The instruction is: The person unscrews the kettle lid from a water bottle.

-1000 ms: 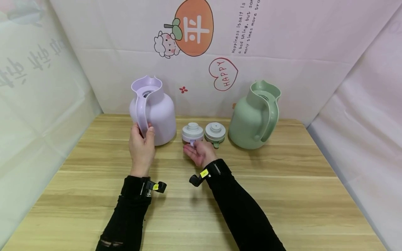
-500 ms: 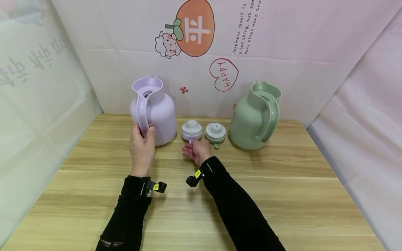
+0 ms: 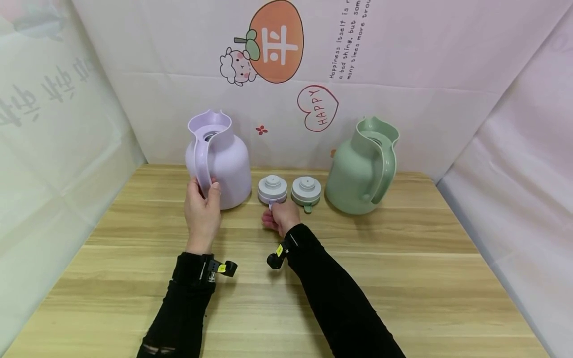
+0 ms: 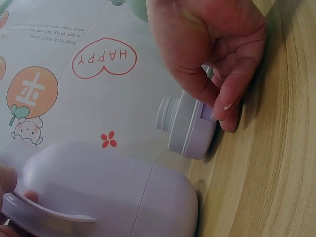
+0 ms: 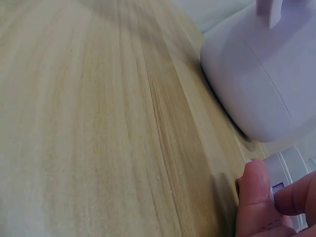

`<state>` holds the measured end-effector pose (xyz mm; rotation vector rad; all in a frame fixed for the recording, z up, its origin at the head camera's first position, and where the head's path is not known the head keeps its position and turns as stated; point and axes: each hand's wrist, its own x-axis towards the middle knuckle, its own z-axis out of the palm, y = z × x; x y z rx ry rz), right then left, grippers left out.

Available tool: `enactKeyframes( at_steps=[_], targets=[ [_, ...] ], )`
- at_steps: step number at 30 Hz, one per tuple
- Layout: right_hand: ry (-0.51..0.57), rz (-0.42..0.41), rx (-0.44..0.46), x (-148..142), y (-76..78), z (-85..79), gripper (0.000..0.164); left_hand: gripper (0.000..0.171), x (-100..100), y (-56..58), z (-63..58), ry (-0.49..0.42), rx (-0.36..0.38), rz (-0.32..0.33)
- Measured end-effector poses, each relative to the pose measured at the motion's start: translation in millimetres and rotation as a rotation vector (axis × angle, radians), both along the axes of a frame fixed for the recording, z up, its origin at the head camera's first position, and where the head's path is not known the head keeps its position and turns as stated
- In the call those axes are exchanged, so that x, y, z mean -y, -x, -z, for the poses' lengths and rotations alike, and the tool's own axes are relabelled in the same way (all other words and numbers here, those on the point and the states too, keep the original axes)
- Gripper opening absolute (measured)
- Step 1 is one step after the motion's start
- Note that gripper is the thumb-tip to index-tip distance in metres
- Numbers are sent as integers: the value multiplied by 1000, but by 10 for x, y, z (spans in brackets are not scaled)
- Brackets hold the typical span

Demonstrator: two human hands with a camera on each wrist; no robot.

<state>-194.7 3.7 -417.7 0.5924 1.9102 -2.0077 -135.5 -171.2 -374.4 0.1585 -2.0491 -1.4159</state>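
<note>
A lilac vacuum jug (image 3: 230,169) stands upright at the back left, its top uncovered. My left hand (image 3: 203,214) grips the lower part of its handle. Between the two jugs lies a grey-and-lilac jug lid (image 3: 272,189), its round plug facing up. My right hand (image 3: 284,219) pinches the lid's small lilac tab between thumb and fingers, as the left wrist view shows at the tab (image 4: 207,112). In the right wrist view the thumb (image 5: 256,182) and a finger close on the lid's near side. The lid appears to rest on the table.
A grey-and-green lid (image 3: 307,190) lies just right of the lilac one, with its tab toward me. Farther right stands a green vacuum jug (image 3: 355,174), also uncovered. A printed cloth (image 3: 179,49) hangs behind the wooden table (image 3: 403,278).
My right fingers have curled in around the lid's tab, and the lid has shifted slightly left, away from the green-rimmed one. The left hand and lilac jug have stayed still.
</note>
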Motion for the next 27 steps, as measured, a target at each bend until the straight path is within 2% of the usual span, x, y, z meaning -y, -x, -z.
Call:
enactKeyframes(
  at_steps=[9, 27],
  targets=[
    [-42, -10, 11, 28, 67, 82, 21, 38, 7, 4, 11, 1, -2, 14],
    [-83, -50, 25, 23, 80, 65, 16, 38, 11, -1, 8, -10, -6, 14]
  ],
)
